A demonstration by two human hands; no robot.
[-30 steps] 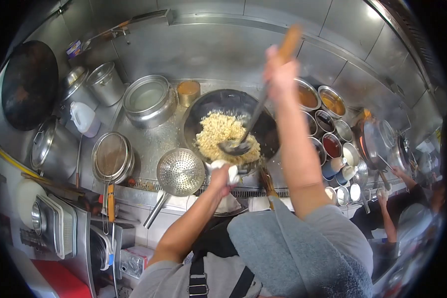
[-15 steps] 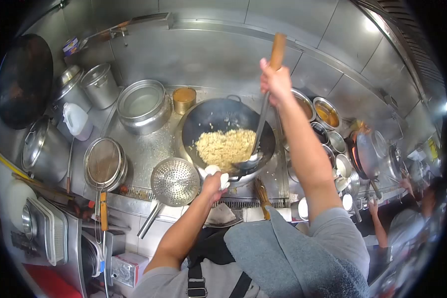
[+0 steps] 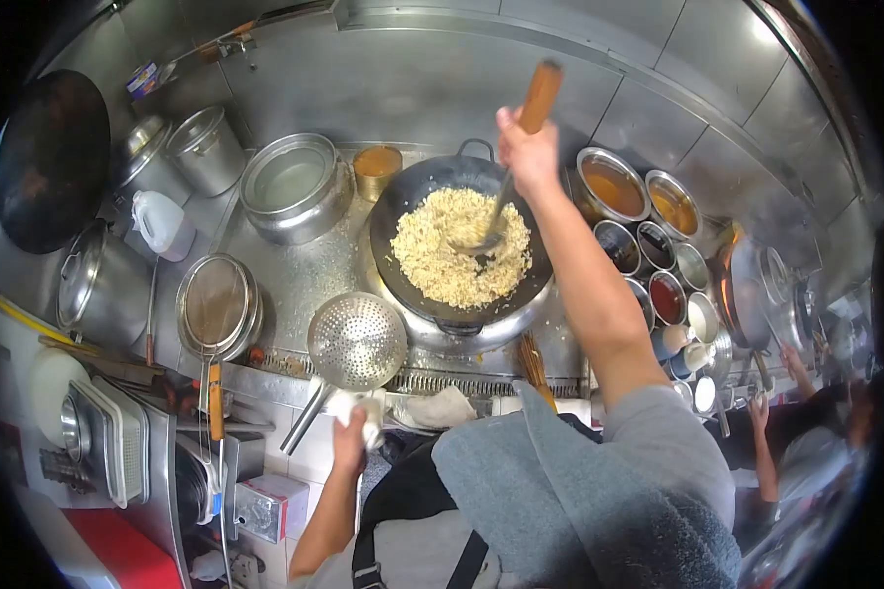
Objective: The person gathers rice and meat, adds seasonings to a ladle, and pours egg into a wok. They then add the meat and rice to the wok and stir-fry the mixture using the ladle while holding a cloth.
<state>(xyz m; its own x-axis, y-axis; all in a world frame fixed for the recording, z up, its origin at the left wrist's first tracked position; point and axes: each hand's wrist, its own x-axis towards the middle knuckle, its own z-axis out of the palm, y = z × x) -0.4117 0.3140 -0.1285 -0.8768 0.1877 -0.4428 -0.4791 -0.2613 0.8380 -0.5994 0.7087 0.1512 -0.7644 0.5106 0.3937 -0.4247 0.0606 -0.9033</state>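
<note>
My right hand [image 3: 530, 157] grips a ladle [image 3: 540, 95] by its wooden handle. The ladle's metal bowl rests in a heap of fried rice [image 3: 452, 275], partly sunk among the grains. That rice lies spread over the bottom of a dark wok [image 3: 391, 283] on the burner. Down near the counter's front edge, my left hand [image 3: 347, 447] is closed on a white folded cloth [image 3: 371, 410], apart from the wok. Just above it sits a perforated strainer [image 3: 358, 339], its handle pointing towards me.
Left of the wok stand a large pot of liquid [image 3: 290, 231] and a sauce tin [image 3: 377, 187]. Several seasoning bowls [image 3: 666, 294] line the right side. A bamboo brush [image 3: 533, 363] lies at the front. Another person's hand [image 3: 759, 412] shows at far right.
My left hand has left the wok's near rim and drawn back towards me with the cloth. The rice has spread out, and the ladle's bowl has shifted from the wok's near right to its middle.
</note>
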